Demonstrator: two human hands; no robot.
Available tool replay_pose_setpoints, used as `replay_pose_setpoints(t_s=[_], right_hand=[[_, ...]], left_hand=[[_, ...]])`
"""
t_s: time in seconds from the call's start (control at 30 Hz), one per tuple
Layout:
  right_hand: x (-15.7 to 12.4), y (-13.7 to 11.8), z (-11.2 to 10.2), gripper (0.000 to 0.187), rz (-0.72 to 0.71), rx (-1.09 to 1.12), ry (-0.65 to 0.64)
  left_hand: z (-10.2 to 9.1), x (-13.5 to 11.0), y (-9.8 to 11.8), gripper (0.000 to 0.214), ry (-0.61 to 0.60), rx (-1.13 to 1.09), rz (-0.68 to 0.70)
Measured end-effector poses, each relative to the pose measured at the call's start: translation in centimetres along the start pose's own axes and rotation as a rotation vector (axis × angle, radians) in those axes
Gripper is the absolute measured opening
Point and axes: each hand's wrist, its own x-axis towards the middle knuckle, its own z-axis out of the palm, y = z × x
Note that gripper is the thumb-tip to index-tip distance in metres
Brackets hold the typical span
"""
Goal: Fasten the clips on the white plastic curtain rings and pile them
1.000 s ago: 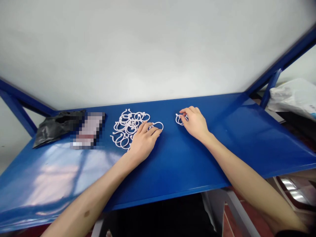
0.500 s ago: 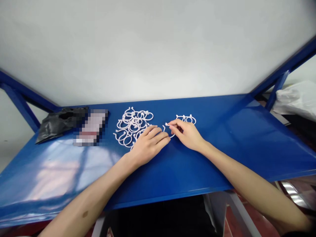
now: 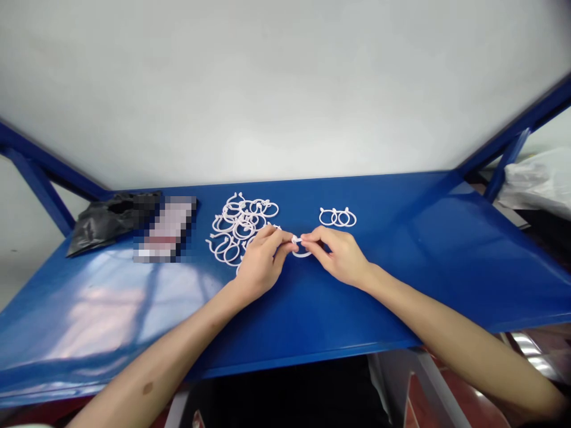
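A white plastic curtain ring (image 3: pixel 302 255) is held between my two hands, over the blue table. My left hand (image 3: pixel 264 257) pinches one end of it between thumb and fingers. From the other side, my right hand (image 3: pixel 335 252) grips the opposite end, and the fingertips of both hands are close together there. Just left of and partly behind my left hand lies a loose pile of similar white rings (image 3: pixel 243 226), several with their ends apart. Beyond my right hand, a few overlapping rings (image 3: pixel 338 218) lie flat with their ends joined.
On the left of the blue table (image 3: pixel 401 238) lie a crumpled black plastic bag (image 3: pixel 100 226) and a blurred-out flat item (image 3: pixel 166 230). A pale wall (image 3: pixel 285 89) rises behind. Blue frame bars slope at both sides, and a white plastic bag (image 3: pixel 530 181) is at the far right.
My left hand has gone from lying stretched beside the ring to pinching its end. My right hand, still on the ring, has shifted slightly nearer me, uncovering the overlapping rings behind it.
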Motion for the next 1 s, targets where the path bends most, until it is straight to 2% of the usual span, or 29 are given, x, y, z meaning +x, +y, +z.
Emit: replay_pose_setpoints(t_s=[0.17,0.37,0.67,1.0], right_hand=[[-0.2,-0.7,0.1,0.011,-0.125,0.023,0.02],[-0.2,-1.3,0.3,0.012,-0.078,0.031,0.101],[-0.2,-0.9,0.7,0.013,-0.065,0.011,0.09],[-0.5,-0.9,0.2,0.02,-0.225,-0.069,-0.001]], left_hand=[[-0.3,-0.3,0.2,0.017,0.095,-0.01,0.074],[-0.6,-0.3,0.7,0.013,0.175,0.003,0.099],[-0.5,-0.3,0.9,0.009,0.188,0.032,0.068],[0.0,-0.7,0.7,0.015,0.165,0.065,0.156]])
